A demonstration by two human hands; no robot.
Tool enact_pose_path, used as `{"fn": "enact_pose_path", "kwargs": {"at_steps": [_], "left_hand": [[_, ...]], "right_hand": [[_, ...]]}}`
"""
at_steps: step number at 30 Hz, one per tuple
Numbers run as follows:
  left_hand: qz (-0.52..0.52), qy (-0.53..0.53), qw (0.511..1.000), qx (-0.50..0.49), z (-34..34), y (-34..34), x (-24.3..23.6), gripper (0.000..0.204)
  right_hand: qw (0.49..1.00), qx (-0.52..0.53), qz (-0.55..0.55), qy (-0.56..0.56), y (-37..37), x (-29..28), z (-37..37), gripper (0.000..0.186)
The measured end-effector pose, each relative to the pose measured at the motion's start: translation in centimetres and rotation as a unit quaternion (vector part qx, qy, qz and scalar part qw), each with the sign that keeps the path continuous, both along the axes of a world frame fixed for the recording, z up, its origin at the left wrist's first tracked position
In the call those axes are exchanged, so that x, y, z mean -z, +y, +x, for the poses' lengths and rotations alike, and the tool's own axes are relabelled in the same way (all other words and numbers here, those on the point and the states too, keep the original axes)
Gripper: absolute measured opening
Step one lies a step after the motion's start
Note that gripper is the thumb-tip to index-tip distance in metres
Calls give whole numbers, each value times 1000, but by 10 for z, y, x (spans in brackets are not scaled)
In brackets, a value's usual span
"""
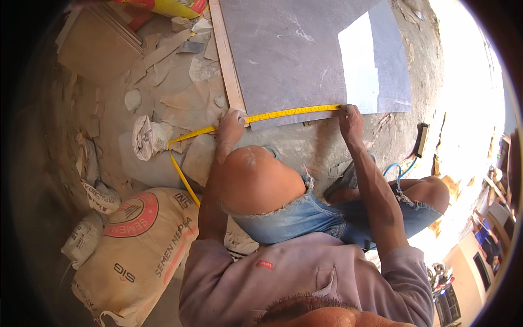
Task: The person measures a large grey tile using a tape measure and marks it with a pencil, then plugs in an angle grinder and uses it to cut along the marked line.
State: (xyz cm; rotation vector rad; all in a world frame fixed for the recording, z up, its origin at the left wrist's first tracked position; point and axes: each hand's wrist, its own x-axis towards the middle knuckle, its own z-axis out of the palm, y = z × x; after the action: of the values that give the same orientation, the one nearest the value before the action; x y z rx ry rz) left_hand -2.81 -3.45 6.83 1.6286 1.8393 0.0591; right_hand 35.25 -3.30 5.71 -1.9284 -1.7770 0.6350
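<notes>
At the top edge we lose the far end of the grey tile (289, 60) and part of a yellow bag (173, 6). The left arm (212, 204) hides where the yellow tape measure (294, 112) runs on, whose markings are too small for us to read.

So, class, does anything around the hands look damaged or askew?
Yes: left of the left hand, the yellow measuring tape bends sharply beside a crumpled bag instead of running straight; jagged fragments lie scattered beyond.
</notes>
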Motion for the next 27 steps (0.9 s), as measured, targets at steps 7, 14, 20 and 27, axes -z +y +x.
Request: {"fn": "enact_pose_path", "kwargs": {"at_steps": [7, 14, 20, 27], "left_hand": [[58, -100, 993, -5, -14, -5, 22, 14], [58, -114, 992, -5, -13, -5, 22, 13], [54, -100, 993, -8, -7, -1, 8, 14], [50, -105, 993, -13, -6, -1, 4, 13]], "right_hand": [[999, 30, 21, -32, -3, -11, -11, 14], [997, 38, 22, -57, -4, -9, -12, 12], [997, 35, 37, -64, -5, -5, -10, 10], [996, 39, 39, -67, -5, -3, -10, 9]]}}
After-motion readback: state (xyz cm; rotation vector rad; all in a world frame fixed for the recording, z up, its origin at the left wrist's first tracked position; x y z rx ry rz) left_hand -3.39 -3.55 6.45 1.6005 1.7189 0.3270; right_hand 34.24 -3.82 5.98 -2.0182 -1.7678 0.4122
